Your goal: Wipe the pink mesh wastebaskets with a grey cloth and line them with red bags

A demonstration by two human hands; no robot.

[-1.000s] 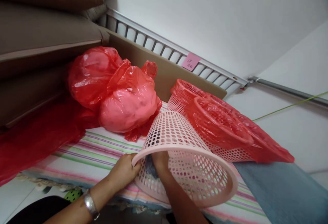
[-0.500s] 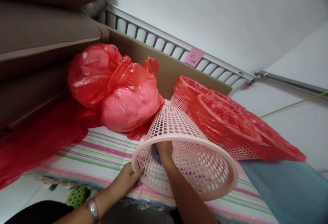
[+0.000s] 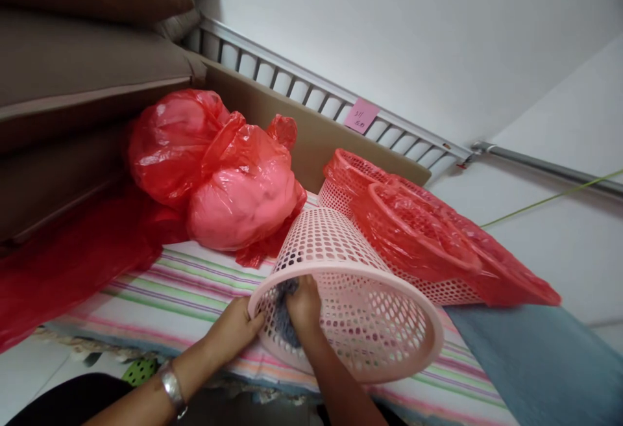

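Observation:
A pink perforated plastic basket (image 3: 360,283) lies on its side on a striped cloth (image 3: 195,289), mouth toward me. My left hand (image 3: 233,332) grips its rim at the left. My right hand (image 3: 304,302) is inside the basket, closed on a blue-grey cloth (image 3: 282,322) pressed against the inner wall. A silver watch is on my left wrist.
Two more pink baskets wrapped in red plastic (image 3: 428,238) lie behind to the right. A stuffed red plastic bag (image 3: 219,166) sits at the left, by brown cardboard (image 3: 302,127) and a white railing (image 3: 311,91). A blue-grey sheet (image 3: 535,367) covers the right.
My right hand has drawn back from deeper in the basket toward the rim with the cloth. My left hand shifted slightly along the rim; the basket tipped a little.

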